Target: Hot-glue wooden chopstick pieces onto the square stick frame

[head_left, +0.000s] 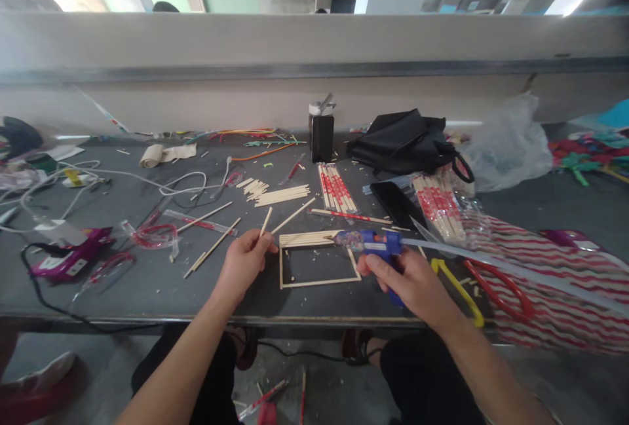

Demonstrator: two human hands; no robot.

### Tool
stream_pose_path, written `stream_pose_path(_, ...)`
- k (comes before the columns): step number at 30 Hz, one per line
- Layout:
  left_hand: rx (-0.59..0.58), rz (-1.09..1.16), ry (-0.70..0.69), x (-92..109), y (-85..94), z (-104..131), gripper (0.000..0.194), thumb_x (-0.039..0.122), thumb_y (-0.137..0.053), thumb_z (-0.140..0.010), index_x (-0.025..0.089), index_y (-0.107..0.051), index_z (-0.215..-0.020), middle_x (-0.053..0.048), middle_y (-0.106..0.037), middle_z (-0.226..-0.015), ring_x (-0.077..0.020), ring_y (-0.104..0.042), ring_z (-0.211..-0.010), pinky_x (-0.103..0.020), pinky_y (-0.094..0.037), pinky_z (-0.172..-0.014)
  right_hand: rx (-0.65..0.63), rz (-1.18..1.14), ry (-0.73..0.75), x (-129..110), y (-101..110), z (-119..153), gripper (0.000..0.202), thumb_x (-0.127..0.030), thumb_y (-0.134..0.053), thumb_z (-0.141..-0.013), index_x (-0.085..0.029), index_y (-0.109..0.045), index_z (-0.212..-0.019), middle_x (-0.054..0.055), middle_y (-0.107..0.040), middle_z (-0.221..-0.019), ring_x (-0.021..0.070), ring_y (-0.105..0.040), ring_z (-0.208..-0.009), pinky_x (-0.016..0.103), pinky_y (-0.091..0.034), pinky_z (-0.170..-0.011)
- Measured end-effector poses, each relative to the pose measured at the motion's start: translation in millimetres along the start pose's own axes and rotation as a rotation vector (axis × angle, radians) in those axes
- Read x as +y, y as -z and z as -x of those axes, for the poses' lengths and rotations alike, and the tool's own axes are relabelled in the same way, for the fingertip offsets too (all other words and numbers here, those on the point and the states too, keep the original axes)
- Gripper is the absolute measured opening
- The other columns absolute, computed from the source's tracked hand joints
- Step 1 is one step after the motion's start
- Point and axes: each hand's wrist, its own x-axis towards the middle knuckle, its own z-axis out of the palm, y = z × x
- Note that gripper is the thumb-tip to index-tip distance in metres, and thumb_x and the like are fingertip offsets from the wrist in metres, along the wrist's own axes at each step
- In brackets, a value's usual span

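Pinched in my left hand (249, 258) is a short wooden stick (266, 221), pointing up and slightly right. My right hand (400, 276) is wrapped round a blue glue gun (376, 242) with a long clear glue stick (472, 256) running out of its back. The gun's nozzle points left, over the top side of a rectangular wooden frame (319, 283) lying flat on the dark table. Several sticks lie side by side along that top side. Another stick (293, 216) lies slanted just right of my left fingertips.
Cut sticks (282, 196) and packaged chopsticks (337, 189) lie behind the frame. A phone (393, 202), black bag (405, 142) and yellow-handled tool (458, 293) are at right. White cables (189, 183) and a purple power strip (73, 258) lie left. A dark-cased object (322, 138) stands at the back.
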Motion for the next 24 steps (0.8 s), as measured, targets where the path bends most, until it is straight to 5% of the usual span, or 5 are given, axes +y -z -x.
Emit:
stream_pose_path(10,-0.008,-0.043,-0.005,-6.1,-0.1,-1.5,0.032,0.047,-0.052,-0.082,0.017,-0.060,-0.071,0.004,-0.049,-0.051,-0.0089,-0.042,-0.042,-0.019,-0.029,-0.040,-0.071,0.001,0.066,-16.0,-37.6,-10.1,0.049,-0.054,-0.041,-0.093,-0.019,-0.065,-0.068,0.002,-0.066,-0.070,0.0161,-0.061,-0.069,0.028,-0.046,-0.068)
stream_pose_path(24,0.001,0.024,0.044,-4.4,-2.1,-1.4,0.030,0.044,-0.052,-0.079,0.017,-0.060,-0.071,0.002,-0.056,-0.059,-0.0079,-0.042,-0.042,-0.020,-0.030,-0.040,-0.071,0.143,0.111,-20.0,-62.6,-24.0,0.046,-0.049,-0.041,-0.094,-0.021,-0.054,-0.059,-0.003,-0.056,-0.057,0.0125,-0.053,-0.056,0.025,-0.040,-0.060)
